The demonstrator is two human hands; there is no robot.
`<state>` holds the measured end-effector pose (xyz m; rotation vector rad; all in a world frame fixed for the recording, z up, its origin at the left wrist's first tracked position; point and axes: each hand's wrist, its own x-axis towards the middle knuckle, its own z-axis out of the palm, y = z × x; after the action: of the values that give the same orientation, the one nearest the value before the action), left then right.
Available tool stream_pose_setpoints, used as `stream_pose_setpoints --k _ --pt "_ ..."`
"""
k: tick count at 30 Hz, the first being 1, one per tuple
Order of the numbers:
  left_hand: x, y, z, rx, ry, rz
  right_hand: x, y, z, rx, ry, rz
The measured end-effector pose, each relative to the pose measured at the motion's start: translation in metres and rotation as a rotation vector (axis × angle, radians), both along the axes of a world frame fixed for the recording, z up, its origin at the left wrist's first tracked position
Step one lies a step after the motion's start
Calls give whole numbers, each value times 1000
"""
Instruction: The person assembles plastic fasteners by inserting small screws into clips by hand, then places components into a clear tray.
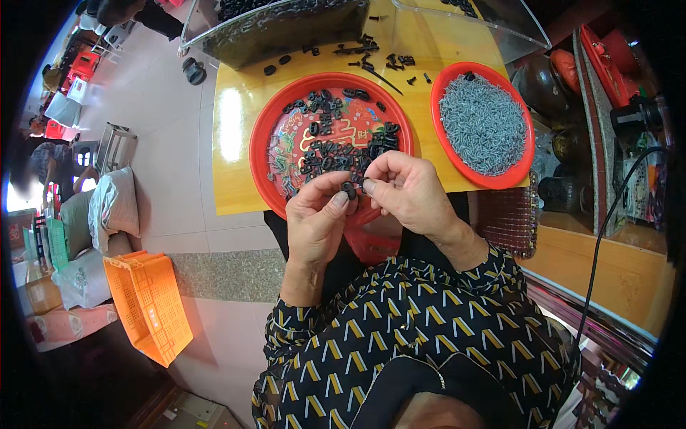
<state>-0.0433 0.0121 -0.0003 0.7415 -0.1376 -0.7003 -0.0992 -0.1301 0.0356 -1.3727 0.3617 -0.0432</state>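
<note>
Over the near rim of a round red tray (260, 168), my two hands are close together. My left hand (319, 214) pinches a small black oval part (348, 189) between thumb and fingers. Beside it, my right hand (407, 189) grips a small dark piece (363, 184) with thumb and forefinger; its exact kind is too small to tell. Many small black parts (327, 154) lie in the tray, along with a few grey screws (277, 159). To the right, a second red tray (436, 113) holds a heap of grey screws (482, 125).
Clear plastic bins (279, 43) with black parts stand at the table's far side. Loose black pieces (368, 57) lie on the yellow table (232, 179). An orange crate (153, 307) is on the floor at left. A black cable (597, 250) hangs at right.
</note>
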Motion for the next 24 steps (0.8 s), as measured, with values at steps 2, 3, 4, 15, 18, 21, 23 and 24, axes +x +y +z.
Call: stream_pose_setpoints --k 2,3,4,15,18,21,23,24 --pt "-1 1 1 47 -38 -6 0 -1 0 -43 12 4" --pt "-1 1 1 47 -37 -5 0 -1 0 -43 12 4" --pt "-1 1 0 75 -58 -8 0 0 0 -47 10 10" --pt "-5 1 4 296 -210 -2 1 2 -1 12 24 22" --pt "-4 3 1 323 -313 -14 1 2 -1 35 77 38" --pt "-3 5 1 372 -375 6 2 2 -2 99 35 47" --pt "-3 6 2 347 -412 22 1 -1 -7 254 8 94" --pt "-3 6 2 347 -413 21 1 -3 -10 254 6 93"
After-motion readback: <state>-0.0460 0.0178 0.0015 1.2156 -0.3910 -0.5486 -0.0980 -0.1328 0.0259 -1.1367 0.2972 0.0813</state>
